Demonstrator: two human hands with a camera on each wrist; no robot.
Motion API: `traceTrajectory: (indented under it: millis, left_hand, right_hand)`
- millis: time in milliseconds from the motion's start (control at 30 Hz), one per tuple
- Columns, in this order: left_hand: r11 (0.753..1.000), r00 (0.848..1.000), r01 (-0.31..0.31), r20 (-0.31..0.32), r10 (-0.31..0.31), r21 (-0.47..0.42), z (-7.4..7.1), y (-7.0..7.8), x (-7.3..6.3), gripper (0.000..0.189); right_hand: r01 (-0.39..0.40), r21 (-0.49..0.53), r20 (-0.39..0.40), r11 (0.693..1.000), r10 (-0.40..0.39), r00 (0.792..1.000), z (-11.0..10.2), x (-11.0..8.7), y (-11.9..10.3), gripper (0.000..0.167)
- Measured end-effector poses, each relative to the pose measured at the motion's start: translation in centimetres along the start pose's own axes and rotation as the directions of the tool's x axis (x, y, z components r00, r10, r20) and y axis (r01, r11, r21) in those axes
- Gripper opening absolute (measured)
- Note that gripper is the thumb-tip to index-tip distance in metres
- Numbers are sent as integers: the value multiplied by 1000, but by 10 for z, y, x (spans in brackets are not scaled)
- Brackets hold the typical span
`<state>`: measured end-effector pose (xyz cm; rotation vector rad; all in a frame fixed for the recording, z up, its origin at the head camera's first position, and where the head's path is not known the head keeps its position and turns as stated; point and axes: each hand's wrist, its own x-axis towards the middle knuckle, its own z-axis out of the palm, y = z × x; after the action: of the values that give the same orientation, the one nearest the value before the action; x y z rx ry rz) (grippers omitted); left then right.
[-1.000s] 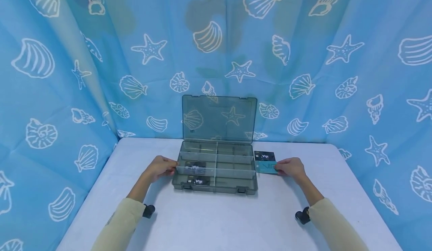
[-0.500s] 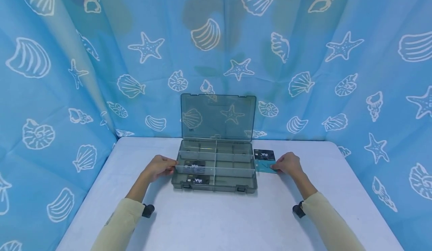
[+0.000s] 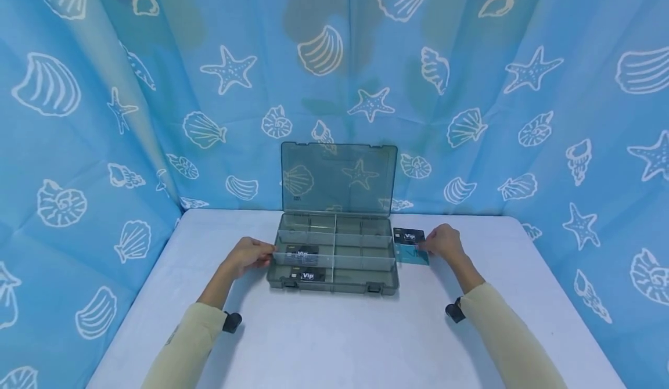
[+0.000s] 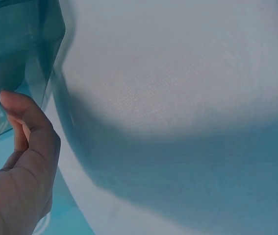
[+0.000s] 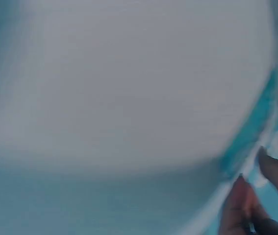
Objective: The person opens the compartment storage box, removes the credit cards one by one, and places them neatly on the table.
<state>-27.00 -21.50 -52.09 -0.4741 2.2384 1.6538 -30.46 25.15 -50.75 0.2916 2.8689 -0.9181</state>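
Observation:
A grey see-through compartment box (image 3: 364,288) stands with its lid (image 3: 338,180) raised at the back. My left hand (image 3: 253,254) pinches the box's left wall between thumb and fingers; the left wrist view shows the same grip (image 4: 28,142). Two black Vip cards lie inside on the left, one in the front compartment (image 3: 307,274) and one in the compartment behind it (image 3: 302,253). My right hand (image 3: 445,242) is just right of the box, fingertips over a black Vip card (image 3: 409,236) and a teal card (image 3: 411,255). In the right wrist view its thumb and finger are apart.
The box and loose cards rest on a white-covered table (image 3: 345,342). A blue curtain (image 3: 334,75) with shell and starfish prints hangs behind and at both sides. The upright lid stands close before the curtain.
My right hand has moved away from me, from the teal card's right edge toward the black card behind it. The left hand still holds the box's side.

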Motion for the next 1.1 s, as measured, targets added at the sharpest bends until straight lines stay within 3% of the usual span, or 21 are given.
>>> traceTrajectory:
  millis: [100,200,267,367,433,567,667,767,833,933,1100]
  left_hand:
    - [1000,1000,0,-7,0,-1,-1,1,1,32]
    - [1000,1000,1,-13,-1,0,-2,-1,0,33]
    - [1000,1000,3,-18,-3,-1,-3,-1,0,33]
    - [1000,1000,9,-26,-9,-7,-4,0,1,34]
    - [1000,1000,11,-25,-11,-8,-4,1,1,35]
    - [1000,1000,12,-20,-12,-3,-3,1,1,34]
    - [1000,1000,5,-25,-5,4,-1,-1,1,32]
    - [1000,999,-3,-32,3,-3,1,-2,2,31]
    - [1000,1000,-18,-22,18,-9,3,-4,4,31]
    - [999,999,-40,4,40,-30,5,-6,5,30]
    - [997,998,-58,0,58,-57,-2,-7,4,28]
  right_hand:
    - [173,105,-34,979,-170,985,0,-4,-38,28]
    - [325,237,4,915,-336,942,16,-15,-83,30]
    - [349,361,83,865,-402,912,32,-23,-111,29]
    - [260,529,245,808,-439,865,59,-34,-146,31]
    - [163,587,346,793,-427,835,75,-41,-165,35]
    - [102,531,464,841,-389,795,96,-53,-191,40]
    - [115,424,511,898,-342,789,104,-58,-203,60]
    - [49,416,552,908,-295,780,108,-57,-208,78]
    - [-4,450,555,893,-276,784,111,-55,-207,75]
    - [-84,532,567,843,-280,775,114,-51,-203,66]
    - [-135,587,578,798,-297,760,122,-46,-204,70]
